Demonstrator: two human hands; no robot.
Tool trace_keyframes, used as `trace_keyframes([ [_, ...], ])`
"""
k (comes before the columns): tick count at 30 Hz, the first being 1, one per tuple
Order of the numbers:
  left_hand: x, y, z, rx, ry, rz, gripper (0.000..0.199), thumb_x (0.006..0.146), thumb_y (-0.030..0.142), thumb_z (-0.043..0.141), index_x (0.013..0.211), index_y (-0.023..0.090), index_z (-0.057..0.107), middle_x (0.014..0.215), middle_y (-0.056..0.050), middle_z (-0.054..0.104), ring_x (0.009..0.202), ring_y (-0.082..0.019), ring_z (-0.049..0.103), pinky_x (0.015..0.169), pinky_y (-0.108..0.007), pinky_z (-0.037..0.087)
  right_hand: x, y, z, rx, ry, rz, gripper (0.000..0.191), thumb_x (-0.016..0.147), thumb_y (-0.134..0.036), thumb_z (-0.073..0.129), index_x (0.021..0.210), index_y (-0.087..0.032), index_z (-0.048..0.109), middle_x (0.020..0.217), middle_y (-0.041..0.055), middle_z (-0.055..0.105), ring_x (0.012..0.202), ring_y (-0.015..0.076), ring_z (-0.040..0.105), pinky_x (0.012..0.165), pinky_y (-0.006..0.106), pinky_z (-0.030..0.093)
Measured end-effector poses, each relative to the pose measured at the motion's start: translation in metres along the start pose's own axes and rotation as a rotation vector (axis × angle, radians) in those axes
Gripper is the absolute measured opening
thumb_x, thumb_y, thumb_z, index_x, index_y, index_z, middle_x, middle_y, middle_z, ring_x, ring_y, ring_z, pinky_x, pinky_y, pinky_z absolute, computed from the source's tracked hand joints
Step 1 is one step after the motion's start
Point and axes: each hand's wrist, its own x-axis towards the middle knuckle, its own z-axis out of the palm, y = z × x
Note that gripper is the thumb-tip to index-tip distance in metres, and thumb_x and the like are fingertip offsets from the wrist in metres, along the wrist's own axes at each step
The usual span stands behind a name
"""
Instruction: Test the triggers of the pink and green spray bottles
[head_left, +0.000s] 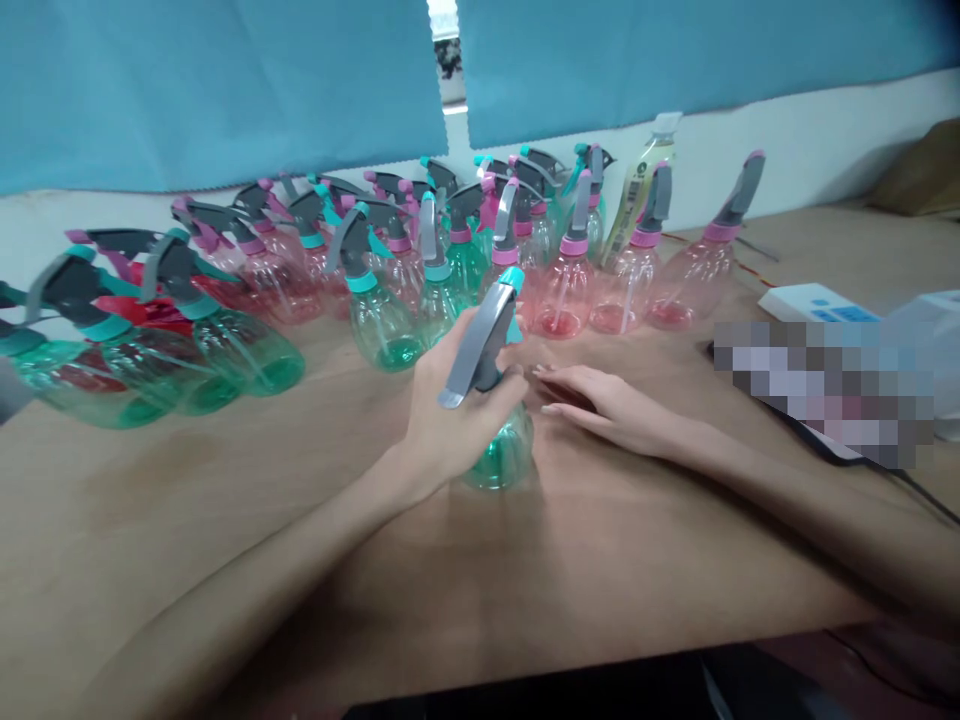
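Observation:
A green spray bottle (504, 462) with a grey and teal trigger head stands upright on the wooden table (360, 590) in front of me. My left hand (442, 410) is wrapped round its neck, just under the sprayer. To the right of the bottle, my right hand (600, 400) rests low by the table, its fingers stretched out toward the bottle and apart from one another. It holds nothing. Whether its fingertips touch the bottle I cannot tell. Behind my hands stand several more spray bottles, among them a pink one (562, 295) and a green one (386, 325).
Three green spray bottles (251, 345) lean together at the left. A taller drink bottle (645, 180) stands at the back by the wall. At the right are a blurred-out flat device (832, 390), a white box (814, 302) and a cable. Blue cloth (225, 90) covers the wall.

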Motion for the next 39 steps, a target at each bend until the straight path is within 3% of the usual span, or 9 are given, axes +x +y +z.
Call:
trace_keyframes([
  [5, 0.000, -0.002, 0.004, -0.087, 0.029, 0.013, 0.029, 0.074, 0.012, 0.057, 0.100, 0.024, 0.057, 0.075, 0.003, 0.064, 0.089, -0.020, 0.070, 0.074, -0.030, 0.054, -0.007, -0.025, -0.004, 0.289, 0.006, 0.031, 0.050, 0.094, -0.047, 0.052, 0.138, -0.023, 0.051, 0.134, 0.0101, 0.062, 0.118, 0.0283, 0.062, 0.097, 0.047, 0.053],
  [10, 0.000, -0.007, 0.008, -0.137, 0.057, 0.066, 0.038, 0.072, 0.007, 0.056, 0.107, 0.021, 0.057, 0.105, -0.002, 0.066, 0.095, -0.019, 0.069, 0.079, -0.030, 0.055, -0.009, -0.053, 0.001, 0.299, -0.001, -0.002, 0.065, 0.085, -0.048, 0.067, 0.140, -0.020, 0.045, 0.141, 0.0144, 0.055, 0.122, 0.0317, 0.059, 0.100, 0.052, 0.050],
  [15, -0.001, -0.016, -0.003, -0.115, 0.086, 0.101, 0.046, 0.073, 0.007, 0.058, 0.116, 0.022, 0.053, 0.114, -0.005, 0.062, 0.097, -0.020, 0.066, 0.079, -0.033, 0.054, 0.008, -0.082, 0.010, 0.306, -0.014, 0.022, 0.069, 0.080, -0.051, 0.072, 0.137, -0.023, 0.044, 0.114, 0.0111, 0.068, 0.102, 0.0316, 0.068, 0.085, 0.051, 0.057],
  [20, -0.011, -0.028, -0.032, -0.041, 0.145, 0.100, 0.054, 0.074, 0.011, 0.062, 0.125, 0.024, 0.049, 0.114, -0.006, 0.058, 0.103, -0.023, 0.064, 0.086, -0.039, 0.054, 0.040, -0.109, 0.029, 0.215, 0.090, -0.034, 0.072, 0.073, -0.055, 0.077, 0.127, -0.019, 0.047, 0.119, 0.0137, 0.064, 0.112, 0.0337, 0.062, 0.090, 0.051, 0.052],
  [23, -0.021, -0.034, -0.057, 0.028, 0.163, 0.065, 0.054, 0.079, 0.019, 0.066, 0.129, 0.025, 0.047, 0.116, -0.007, 0.058, 0.103, -0.024, 0.064, 0.088, -0.042, 0.053, 0.061, -0.126, 0.046, 0.158, 0.158, -0.104, 0.063, 0.076, -0.055, 0.074, 0.120, -0.019, 0.049, 0.119, 0.0138, 0.062, 0.110, 0.0330, 0.061, 0.087, 0.050, 0.052],
  [28, -0.036, -0.047, -0.108, 0.088, 0.144, 0.011, 0.074, 0.078, 0.038, 0.073, 0.141, 0.027, 0.036, 0.137, -0.011, 0.049, 0.116, -0.029, 0.059, 0.096, -0.046, 0.051, 0.097, -0.151, 0.071, 0.060, 0.120, -0.164, 0.052, 0.084, -0.055, 0.063, 0.116, -0.016, 0.052, 0.115, 0.0142, 0.061, 0.103, 0.0300, 0.061, 0.084, 0.047, 0.052],
  [32, -0.056, -0.073, -0.142, 0.118, 0.212, -0.075, 0.084, 0.080, 0.044, 0.071, 0.147, 0.027, 0.026, 0.142, -0.014, 0.044, 0.122, -0.029, 0.056, 0.100, -0.050, 0.049, 0.133, -0.161, 0.079, -0.041, 0.136, -0.231, 0.050, 0.084, -0.058, 0.061, 0.110, -0.015, 0.055, 0.113, 0.0147, 0.061, 0.107, 0.0303, 0.058, 0.090, 0.047, 0.049],
  [36, -0.082, -0.111, -0.161, 0.317, 0.340, -0.044, 0.061, 0.086, 0.045, 0.065, 0.136, 0.022, 0.039, 0.126, -0.013, 0.055, 0.112, -0.027, 0.061, 0.098, -0.052, 0.049, 0.169, -0.156, 0.085, -0.131, 0.160, -0.245, 0.060, 0.084, -0.063, 0.059, 0.117, -0.012, 0.054, 0.115, 0.0172, 0.061, 0.110, 0.0321, 0.056, 0.095, 0.048, 0.046],
  [39, -0.098, -0.128, -0.163, 0.558, 0.285, 0.025, 0.042, 0.091, 0.037, 0.058, 0.127, 0.020, 0.045, 0.110, -0.010, 0.058, 0.105, -0.026, 0.062, 0.096, -0.050, 0.049, 0.189, -0.147, 0.090, -0.168, 0.165, -0.214, 0.063, 0.084, -0.063, 0.058, 0.122, -0.013, 0.052, 0.120, 0.0187, 0.061, 0.115, 0.0343, 0.055, 0.097, 0.050, 0.045],
])
